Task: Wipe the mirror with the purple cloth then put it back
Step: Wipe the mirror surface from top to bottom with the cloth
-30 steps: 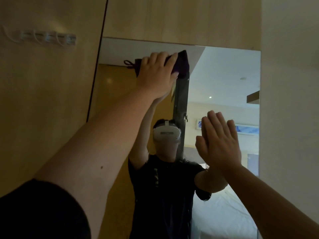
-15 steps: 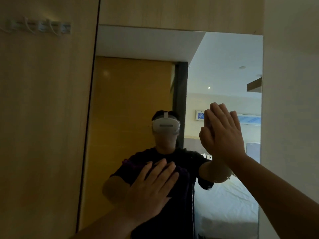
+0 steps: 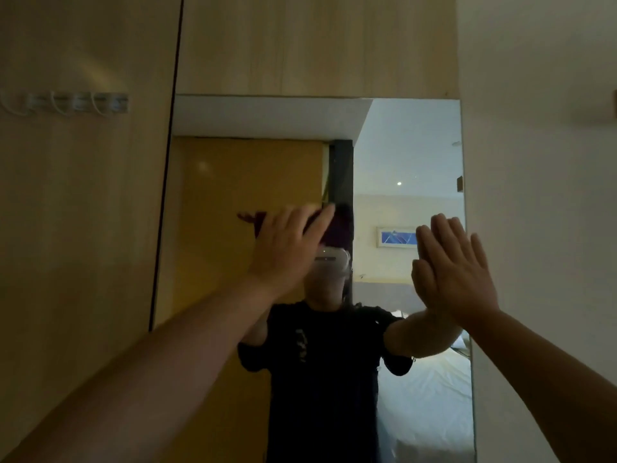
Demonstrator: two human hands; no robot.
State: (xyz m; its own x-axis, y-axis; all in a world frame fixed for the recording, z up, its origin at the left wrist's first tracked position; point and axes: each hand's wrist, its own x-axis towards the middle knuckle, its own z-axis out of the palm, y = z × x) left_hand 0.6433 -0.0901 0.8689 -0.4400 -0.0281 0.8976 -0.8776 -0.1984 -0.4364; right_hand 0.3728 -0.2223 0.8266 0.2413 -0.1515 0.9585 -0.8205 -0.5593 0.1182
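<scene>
While two bare hands reach forward from the bottom of the frame, only one of them carries anything. One tall mirror (image 3: 253,182) fills the middle of the picture, its long axis running up and down, set between a wooden panel (image 3: 83,228) on the left and a pale wall (image 3: 534,195) on the right, with a second wooden panel above its top edge. One purple cloth (image 3: 337,225) is in view, pressed flat against the glass at mid-height, a little left of centre. It lies under the left hand (image 3: 287,245), whose fingers are spread and laid over it, pointing toward the upper right; the palm pins the cloth to the mirror rather than gripping it in a fist. The cloth's longer side runs roughly left to right, with a dark end poking out beyond the hand toward the left and a wider bunch showing past the fingertips on the right. Motion blur softens its edges, so its folds cannot be made out. The right hand (image 3: 450,272) is open and flat, fingers together and pointing up, resting against the mirror near its right edge, holding nothing. The two hands are well apart. At the upper left of the frame, one hook rail (image 3: 73,102) is fixed to the wooden panel; three curved hooks can be counted on it.
</scene>
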